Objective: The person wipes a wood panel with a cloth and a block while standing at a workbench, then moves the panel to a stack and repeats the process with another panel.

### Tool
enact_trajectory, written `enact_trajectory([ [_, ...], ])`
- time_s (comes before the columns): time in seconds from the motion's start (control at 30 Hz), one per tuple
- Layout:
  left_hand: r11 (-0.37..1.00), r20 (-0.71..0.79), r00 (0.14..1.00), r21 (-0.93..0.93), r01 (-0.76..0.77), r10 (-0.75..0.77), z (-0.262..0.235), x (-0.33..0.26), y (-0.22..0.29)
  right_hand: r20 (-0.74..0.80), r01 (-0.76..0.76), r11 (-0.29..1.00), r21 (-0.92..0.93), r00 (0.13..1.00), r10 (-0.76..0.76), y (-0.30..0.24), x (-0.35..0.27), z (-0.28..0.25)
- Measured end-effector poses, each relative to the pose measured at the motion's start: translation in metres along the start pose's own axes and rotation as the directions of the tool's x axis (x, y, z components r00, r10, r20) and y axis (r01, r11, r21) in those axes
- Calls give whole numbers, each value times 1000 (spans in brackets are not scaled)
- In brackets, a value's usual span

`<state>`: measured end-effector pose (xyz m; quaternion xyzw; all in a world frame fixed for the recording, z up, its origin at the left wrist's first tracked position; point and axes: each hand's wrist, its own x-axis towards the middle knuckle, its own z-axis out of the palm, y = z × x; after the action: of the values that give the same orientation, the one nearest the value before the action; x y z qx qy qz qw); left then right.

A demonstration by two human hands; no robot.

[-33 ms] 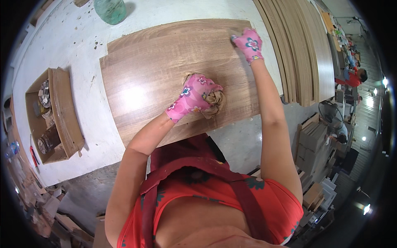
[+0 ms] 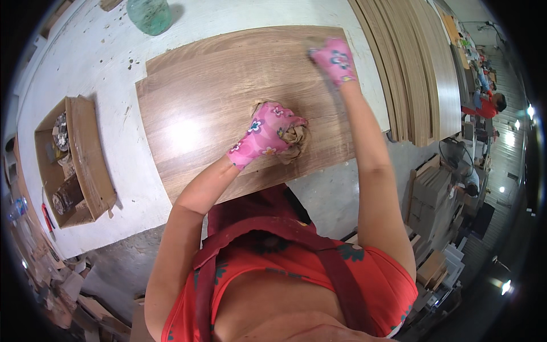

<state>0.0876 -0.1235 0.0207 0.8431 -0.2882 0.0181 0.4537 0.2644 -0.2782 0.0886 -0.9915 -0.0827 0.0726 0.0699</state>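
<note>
The fingers of the left hand [image 2: 262,135], in a pink flower-print glove, are bent and grasping a crumpled brown cloth [image 2: 295,141]. The cloth bunches out on the right side of the hand and rests on the wood-grain panel [image 2: 205,85], right of its middle, toward the near edge.

The right hand [image 2: 335,60], gloved to match, is positioned over the far right corner area of the panel. Its fingers are curled and blurred by motion; a grey-brown piece [image 2: 315,43] shows at their tips. Whether they grip this piece cannot be told.

The panel lies flat on the white worktop [image 2: 111,74]. A stepped edge is visible at its far left corner; whether a second panel lies there cannot be told.

Left of the panel, well apart from it, stands an open cardboard box [image 2: 94,154] containing a dark cylindrical item [image 2: 66,194] and other small articles. A red-handled tool [image 2: 47,216] lies just beside the box, on its left. A translucent green container [image 2: 149,15] stands beyond the panel. To the right, wood-grain boards [image 2: 393,68] are stacked near the panel.
</note>
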Motion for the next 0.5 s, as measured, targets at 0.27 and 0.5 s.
enact_trajectory([
  [0.27,999,92,995,42,-30,26,0,12,-2,255,126,991,47,957,-134,-70,-6,20],
  [0.5,998,107,994,64,0,-7,3,8,2,-219,-253,967,19,943,251,117,31,-4],
])
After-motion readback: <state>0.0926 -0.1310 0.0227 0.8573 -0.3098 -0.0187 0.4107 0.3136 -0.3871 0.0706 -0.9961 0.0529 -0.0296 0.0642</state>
